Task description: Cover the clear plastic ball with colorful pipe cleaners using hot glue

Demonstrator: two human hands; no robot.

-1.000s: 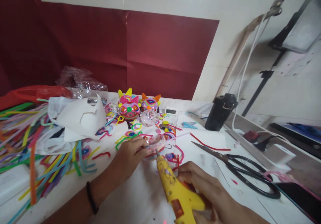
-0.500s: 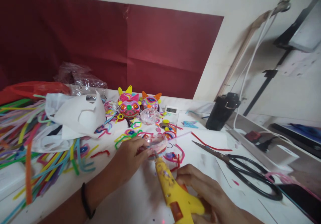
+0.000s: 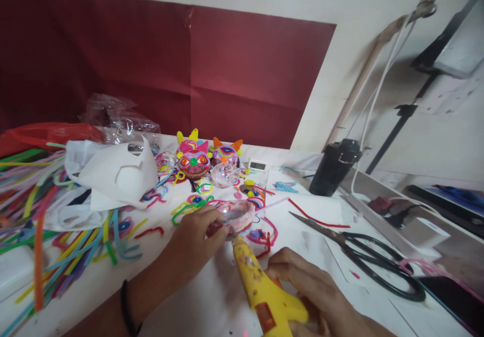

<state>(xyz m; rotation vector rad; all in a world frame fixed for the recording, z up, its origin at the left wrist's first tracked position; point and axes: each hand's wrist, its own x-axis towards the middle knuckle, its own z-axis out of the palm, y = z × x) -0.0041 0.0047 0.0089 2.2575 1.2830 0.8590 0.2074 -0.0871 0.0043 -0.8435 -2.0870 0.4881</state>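
1. Table (image 3: 212,296): white, strewn with craft scraps.
2. Strips (image 3: 45,226): coloured heap, far left, well apart from both hands.
3. Scissors (image 3: 378,261): black, right of the work, blades pointing left, untouched.
4. Right hand (image 3: 321,296): fingers curled round the grip of the glue gun; trigger finger hidden, pull not determinable.
5. Glue gun (image 3: 260,286): yellow, long axis running from lower right up to upper left, nozzle tip at the near rim of the bowl.
6. Left hand (image 3: 194,239): fingers drawn together, tips pinching the near left edge of the bowl, just beside the nozzle.
7. Bowl (image 3: 240,213): clear, ringed with pink and red strips, on the table just beyond the left fingertips and straight ahead of the nozzle; left hand nearer and touching, right hand reaching it only through the gun.
8. Finished figures (image 3: 194,160): two, horned, behind the bowl, apart from it.
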